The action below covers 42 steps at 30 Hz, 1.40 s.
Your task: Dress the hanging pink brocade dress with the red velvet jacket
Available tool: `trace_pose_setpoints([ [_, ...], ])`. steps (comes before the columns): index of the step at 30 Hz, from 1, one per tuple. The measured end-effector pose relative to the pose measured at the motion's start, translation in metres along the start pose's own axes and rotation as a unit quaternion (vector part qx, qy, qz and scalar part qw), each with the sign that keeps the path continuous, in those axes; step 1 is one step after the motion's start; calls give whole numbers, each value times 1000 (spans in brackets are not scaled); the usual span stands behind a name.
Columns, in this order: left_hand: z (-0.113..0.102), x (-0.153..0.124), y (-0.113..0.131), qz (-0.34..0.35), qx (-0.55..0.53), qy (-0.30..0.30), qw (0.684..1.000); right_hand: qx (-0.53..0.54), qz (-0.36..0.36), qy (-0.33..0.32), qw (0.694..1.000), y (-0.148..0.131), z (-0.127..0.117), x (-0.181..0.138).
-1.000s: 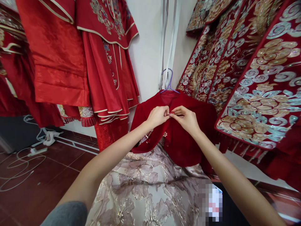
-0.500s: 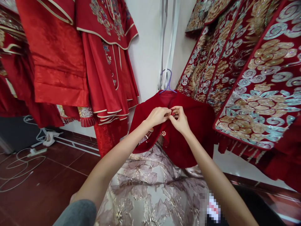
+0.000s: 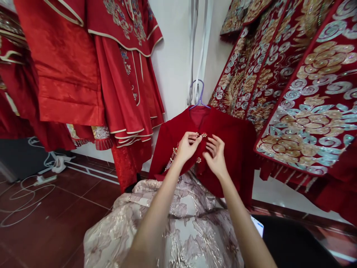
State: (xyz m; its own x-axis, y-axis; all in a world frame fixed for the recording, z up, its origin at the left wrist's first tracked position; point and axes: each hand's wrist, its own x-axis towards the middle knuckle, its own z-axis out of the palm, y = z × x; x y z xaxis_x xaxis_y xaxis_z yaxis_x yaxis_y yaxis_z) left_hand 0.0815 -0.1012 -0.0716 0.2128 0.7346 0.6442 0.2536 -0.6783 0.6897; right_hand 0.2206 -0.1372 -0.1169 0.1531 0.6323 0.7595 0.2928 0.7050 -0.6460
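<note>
A dark red velvet jacket (image 3: 234, 145) hangs in front of me on a purple hanger (image 3: 200, 97). My left hand (image 3: 188, 148) is closed in a pinch on the jacket's front edge, beside the upper gold button (image 3: 204, 135). Just right of that button is my right hand (image 3: 216, 153), its fingers apart and curved over the velvet with nothing gripped. A second jewelled button (image 3: 199, 160) shows lower on the front. On the left side of the chest is a beaded tassel ornament (image 3: 173, 155), partly covered by my left wrist.
Pale floral brocade fabric (image 3: 192, 230) spreads below the jacket. Red garments (image 3: 122, 89) hang at left, a sequin-embroidered one (image 3: 312, 111) at right. White cables (image 3: 25, 201) lie on the tiled floor. A phone (image 3: 258, 225) rests by a black surface (image 3: 290, 242).
My hands have separated; the right one has let go and opened. The upper button now shows between them. The jacket front hangs flatter, and the brocade has spread leftward.
</note>
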Motion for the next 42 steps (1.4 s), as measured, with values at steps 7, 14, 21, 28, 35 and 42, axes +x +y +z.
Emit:
trace_pose_setpoints([
  [7, 34, -67, -24, -182, -253, 104, 945, -273, -87, 49, 957, 20, 23, -73],
  [14, 33, -77, -30, -177, -268, 74, 944, -146, 59, 179, 971, 8, 11, -64],
  [21, 38, -80, -28, -147, -189, 57, 969, -116, 101, 155, 976, -56, -18, -56],
  [28, 12, -76, -37, -170, -107, 233, 951, -75, 76, 103, 989, -57, -6, -60],
  [35, -6, -75, -62, -145, -190, 218, 946, -96, 36, -26, 994, -58, 11, -64],
  [42, -5, -74, -61, -123, -280, 205, 930, -4, 57, -71, 996, -49, 27, -65],
])
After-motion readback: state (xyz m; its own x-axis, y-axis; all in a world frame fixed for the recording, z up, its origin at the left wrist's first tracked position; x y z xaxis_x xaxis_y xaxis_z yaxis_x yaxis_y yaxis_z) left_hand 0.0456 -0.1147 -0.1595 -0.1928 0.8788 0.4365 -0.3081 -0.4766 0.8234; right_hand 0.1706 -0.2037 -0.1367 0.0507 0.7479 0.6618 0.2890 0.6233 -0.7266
